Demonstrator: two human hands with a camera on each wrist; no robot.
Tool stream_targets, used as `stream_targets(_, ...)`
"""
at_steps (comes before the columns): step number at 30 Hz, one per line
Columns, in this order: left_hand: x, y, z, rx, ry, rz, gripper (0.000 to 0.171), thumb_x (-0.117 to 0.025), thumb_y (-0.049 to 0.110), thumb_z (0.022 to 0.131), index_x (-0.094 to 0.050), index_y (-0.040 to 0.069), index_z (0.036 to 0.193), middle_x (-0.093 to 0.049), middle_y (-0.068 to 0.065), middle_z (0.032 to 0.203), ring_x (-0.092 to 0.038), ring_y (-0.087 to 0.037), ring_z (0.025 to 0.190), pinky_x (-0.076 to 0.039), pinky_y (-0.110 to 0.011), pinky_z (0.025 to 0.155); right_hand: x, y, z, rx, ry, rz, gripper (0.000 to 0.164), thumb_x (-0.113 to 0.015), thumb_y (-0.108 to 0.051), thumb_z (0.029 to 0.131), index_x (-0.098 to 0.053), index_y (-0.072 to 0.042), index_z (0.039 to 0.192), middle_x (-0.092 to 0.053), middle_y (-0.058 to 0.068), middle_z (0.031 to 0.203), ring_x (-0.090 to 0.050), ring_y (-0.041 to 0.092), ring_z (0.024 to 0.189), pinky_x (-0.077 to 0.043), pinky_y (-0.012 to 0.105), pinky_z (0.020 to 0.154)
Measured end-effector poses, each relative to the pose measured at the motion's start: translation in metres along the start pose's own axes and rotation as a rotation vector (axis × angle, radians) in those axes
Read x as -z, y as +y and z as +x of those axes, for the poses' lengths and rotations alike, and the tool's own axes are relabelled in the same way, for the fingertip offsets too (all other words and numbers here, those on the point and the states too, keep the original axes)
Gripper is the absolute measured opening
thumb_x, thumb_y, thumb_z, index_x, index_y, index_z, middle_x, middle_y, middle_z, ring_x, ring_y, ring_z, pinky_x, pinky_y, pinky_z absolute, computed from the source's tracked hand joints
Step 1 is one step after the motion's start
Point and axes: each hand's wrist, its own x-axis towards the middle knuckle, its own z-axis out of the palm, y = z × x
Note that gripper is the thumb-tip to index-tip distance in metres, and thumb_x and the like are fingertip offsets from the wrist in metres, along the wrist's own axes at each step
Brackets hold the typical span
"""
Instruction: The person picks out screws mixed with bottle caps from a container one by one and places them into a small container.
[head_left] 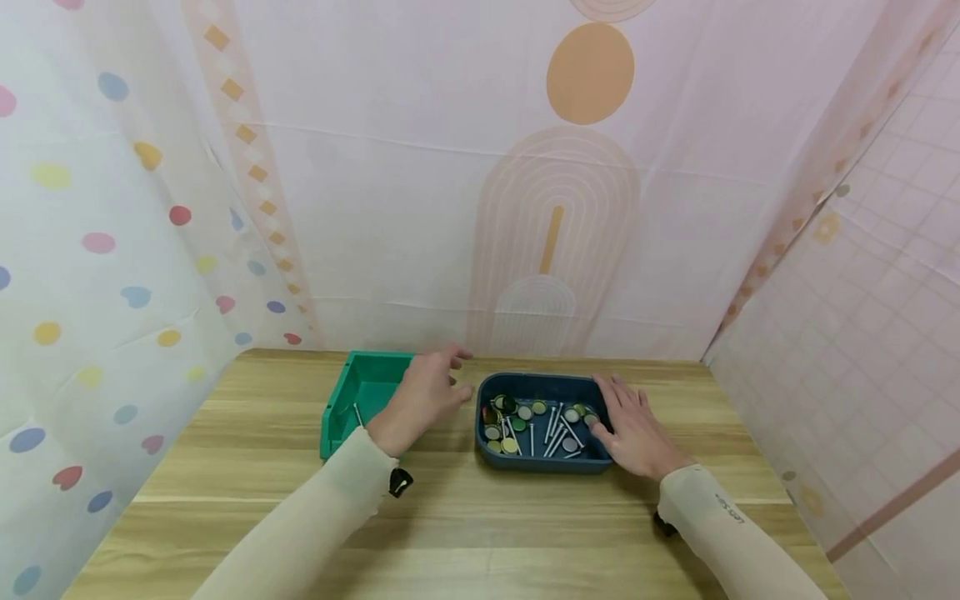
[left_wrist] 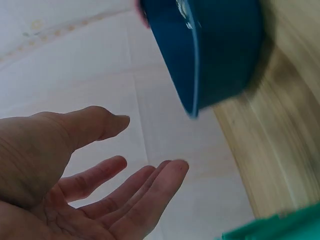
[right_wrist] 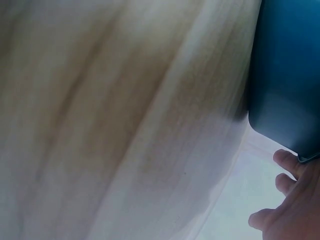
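Note:
My left hand [head_left: 427,387] hovers between a green open-front bin [head_left: 333,417] and a dark blue tray [head_left: 543,465]. Its thumb and fingers are spread apart, with nothing between them in the left wrist view. One long silver nail or screw [head_left: 357,414] shows in the green bin, partly hidden by my left arm. Inside the blue tray lie several silver nails or screws [head_left: 557,432] among several small round discs [head_left: 509,446], some greenish or yellowish. My right hand [head_left: 637,429] rests on the tray's right rim, thumb over the inner side, fingers loosely extended near the far corner.
Both containers stand on a wood-grain table [head_left: 480,533] near its back edge. A pale patterned curtain [head_left: 420,208] hangs behind it, with a dotted one [head_left: 97,317] on the left and a grid-patterned one [head_left: 862,333] on the right.

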Motion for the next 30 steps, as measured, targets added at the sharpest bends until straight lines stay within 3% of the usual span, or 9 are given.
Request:
stream_targets(4, -0.01, 0.014, 0.001, 0.013, -0.071, -0.066, 0.048, -0.088, 0.01, 0.103, -0.074, 0.004, 0.149, -0.079, -0.027, 0.145, -0.086, -0.039, 0.115, -0.073, -0.049, 0.095, 0.001, -0.001, -0.001, -0.001, -0.009, 0.003, 0.078, -0.06, -0.03, 0.119, -0.025, -0.007, 0.185, -0.034, 0.03, 0.188, -0.025, 0.054, 0.178, -0.015, 0.086, 0.138)
stream_targets(12, -0.026, 0.033, 0.007, 0.051, -0.173, -0.04, 0.045, -0.09, 0.013, 0.104, -0.077, 0.005, 0.146, -0.081, -0.022, 0.139, -0.078, -0.037, 0.126, -0.069, -0.052, 0.106, -0.001, -0.001, 0.001, 0.002, -0.01, 0.004, 0.078, -0.06, -0.03, 0.119, -0.025, -0.008, 0.185, -0.033, 0.03, 0.188, -0.025, 0.054, 0.179, -0.014, 0.086, 0.139)
stream_targets(16, -0.034, 0.036, 0.012, 0.049, -0.221, -0.024, 0.04, -0.091, 0.011, 0.102, -0.079, 0.003, 0.139, -0.082, -0.022, 0.13, -0.078, -0.031, 0.112, -0.071, -0.046, 0.097, -0.003, -0.001, 0.003, 0.007, -0.018, 0.0, 0.079, -0.06, -0.031, 0.119, -0.024, -0.008, 0.185, -0.033, 0.03, 0.188, -0.025, 0.054, 0.179, -0.014, 0.085, 0.139)
stream_targets(20, -0.043, 0.035, 0.015, 0.036, -0.274, -0.051, 0.038, -0.09, 0.006, 0.102, -0.078, -0.003, 0.137, -0.082, -0.018, 0.111, -0.08, -0.024, 0.083, -0.071, -0.038, 0.078, -0.004, -0.002, 0.004, 0.007, -0.02, 0.005, 0.08, -0.061, -0.03, 0.118, -0.024, -0.007, 0.185, -0.033, 0.03, 0.189, -0.024, 0.053, 0.179, -0.014, 0.085, 0.139)
stream_targets(23, -0.05, 0.038, 0.019, 0.019, -0.294, -0.038, 0.037, -0.089, 0.006, 0.102, -0.077, -0.005, 0.136, -0.082, -0.015, 0.101, -0.077, -0.019, 0.066, -0.069, -0.035, 0.072, -0.003, -0.001, 0.004, 0.007, -0.017, 0.008, 0.079, -0.061, -0.031, 0.119, -0.024, -0.007, 0.185, -0.032, 0.03, 0.189, -0.024, 0.053, 0.179, -0.014, 0.085, 0.139)
stream_targets(30, -0.06, 0.056, 0.023, 0.01, -0.333, -0.024, 0.035, -0.089, 0.004, 0.1, -0.078, -0.009, 0.132, -0.081, -0.027, 0.131, -0.077, -0.018, 0.064, -0.07, -0.035, 0.072, -0.003, 0.001, 0.006, 0.001, -0.025, 0.006, 0.08, -0.06, -0.032, 0.119, -0.023, -0.007, 0.185, -0.03, 0.03, 0.19, -0.022, 0.053, 0.179, -0.014, 0.084, 0.14)
